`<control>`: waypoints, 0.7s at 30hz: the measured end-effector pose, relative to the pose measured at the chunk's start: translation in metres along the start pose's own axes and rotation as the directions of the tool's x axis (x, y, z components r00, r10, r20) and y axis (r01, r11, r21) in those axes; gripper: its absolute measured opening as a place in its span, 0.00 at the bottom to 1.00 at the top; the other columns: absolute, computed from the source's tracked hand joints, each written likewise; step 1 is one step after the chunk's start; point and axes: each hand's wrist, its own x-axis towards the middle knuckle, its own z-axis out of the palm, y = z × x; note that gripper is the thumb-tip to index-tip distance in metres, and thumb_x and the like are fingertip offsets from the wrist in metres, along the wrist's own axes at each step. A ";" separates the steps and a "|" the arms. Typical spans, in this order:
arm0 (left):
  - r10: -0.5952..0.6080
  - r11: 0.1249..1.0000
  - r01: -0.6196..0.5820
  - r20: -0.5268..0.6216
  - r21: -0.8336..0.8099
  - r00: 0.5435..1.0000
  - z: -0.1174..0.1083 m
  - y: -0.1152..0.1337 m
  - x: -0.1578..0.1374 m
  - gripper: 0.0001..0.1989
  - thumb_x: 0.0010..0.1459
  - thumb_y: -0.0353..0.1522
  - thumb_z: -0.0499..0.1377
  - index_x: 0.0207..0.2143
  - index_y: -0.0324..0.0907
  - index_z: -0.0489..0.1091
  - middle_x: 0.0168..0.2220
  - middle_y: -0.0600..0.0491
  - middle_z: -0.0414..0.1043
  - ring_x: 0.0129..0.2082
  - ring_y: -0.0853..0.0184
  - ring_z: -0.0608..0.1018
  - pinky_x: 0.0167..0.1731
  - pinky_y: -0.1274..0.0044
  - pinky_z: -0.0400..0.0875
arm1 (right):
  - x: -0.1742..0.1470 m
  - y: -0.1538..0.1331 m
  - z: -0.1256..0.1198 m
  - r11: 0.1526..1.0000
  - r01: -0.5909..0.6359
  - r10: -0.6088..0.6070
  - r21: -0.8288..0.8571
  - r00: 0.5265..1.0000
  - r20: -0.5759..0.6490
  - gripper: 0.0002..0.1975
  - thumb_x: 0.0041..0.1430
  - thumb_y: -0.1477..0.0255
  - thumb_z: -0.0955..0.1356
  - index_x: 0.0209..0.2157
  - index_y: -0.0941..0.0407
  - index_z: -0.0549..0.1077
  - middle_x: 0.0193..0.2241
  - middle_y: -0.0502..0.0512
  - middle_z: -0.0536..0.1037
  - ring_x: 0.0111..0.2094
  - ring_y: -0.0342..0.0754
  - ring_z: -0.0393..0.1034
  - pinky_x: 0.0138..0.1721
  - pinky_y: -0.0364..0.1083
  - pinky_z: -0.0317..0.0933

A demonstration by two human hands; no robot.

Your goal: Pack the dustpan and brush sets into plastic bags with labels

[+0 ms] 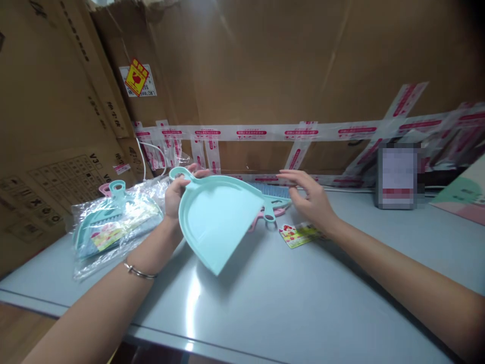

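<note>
My left hand (176, 197) grips a mint-green dustpan (217, 217) near its looped handle and keeps it tilted above the table, at the middle of the view. Stretched out with thumb and fingers apart, my right hand (312, 199) hovers to the right and holds nothing. Beside it lies a mint-green hand brush (270, 210) with blue bristles (276, 190), partly covered by the dustpan. Something pink (279, 212) with a handle shows under the brush; most of it is hidden. Below my right hand rests a yellow, flower-printed card (297, 236).
Clear plastic bags (125, 215) with another mint dustpan, bristles and a card lie at the left. Tall cardboard boxes (265, 60) rise behind the table (265, 303). A phone-like device (396, 177) stands at the right, near a coloured sheet (468, 192).
</note>
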 end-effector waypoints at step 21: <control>-0.377 0.775 0.205 0.177 0.598 0.909 0.016 -0.034 -0.030 0.17 0.50 0.37 0.61 0.44 0.46 0.72 0.36 0.52 0.77 0.35 0.61 0.78 0.33 0.72 0.72 | -0.029 -0.037 -0.005 0.767 -0.605 0.494 0.214 0.769 0.405 0.19 0.56 0.53 0.60 0.35 0.53 0.67 0.28 0.50 0.74 0.27 0.47 0.70 0.27 0.45 0.64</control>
